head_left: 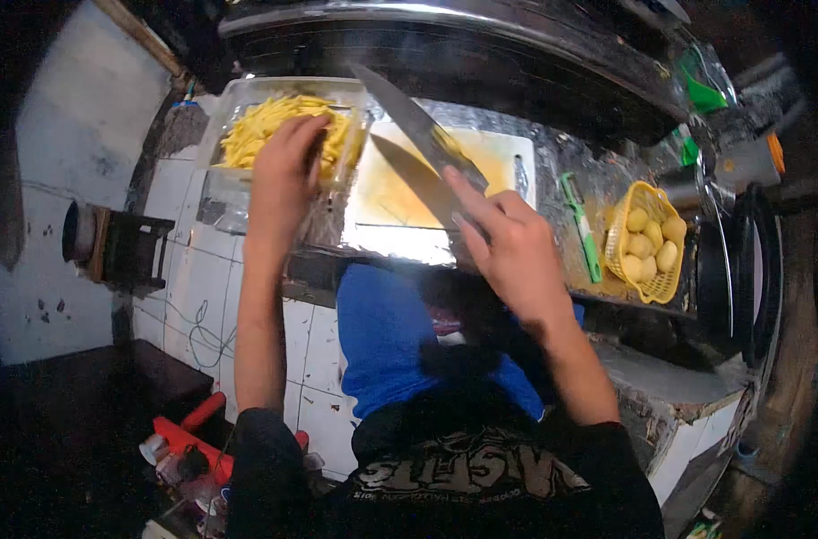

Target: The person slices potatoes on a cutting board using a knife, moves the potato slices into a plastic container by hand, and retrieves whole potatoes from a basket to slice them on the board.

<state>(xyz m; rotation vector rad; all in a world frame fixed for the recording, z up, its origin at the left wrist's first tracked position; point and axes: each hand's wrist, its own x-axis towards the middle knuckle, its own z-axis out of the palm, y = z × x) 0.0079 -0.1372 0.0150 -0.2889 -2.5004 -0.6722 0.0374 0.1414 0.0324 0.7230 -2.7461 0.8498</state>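
My left hand (pixel 290 162) is over a clear plastic container (pixel 213 135) heaped with yellow potato strips (pixel 270 117). Its fingers are bent but apart from the thumb, and I see nothing held in them. In my right hand (pixel 512 238) is a large kitchen knife (pixel 418 126), its blade pointing up and left above a white cutting board (pixel 517 153). A few yellow bits cling to the blade. Below it, a second dark blade shape lies across the board; whether it is the knife's shadow I cannot tell. The board's surface is wet and yellowish.
Right of the board lies a green-handled peeler (pixel 589 238). Beyond it a yellow plastic basket (pixel 617 238) holds several peeled potatoes (pixel 641 244). A dark ledge (pixel 463 36) runs along the back. A small wooden stool (pixel 132 247) stands on the tiled floor at left.
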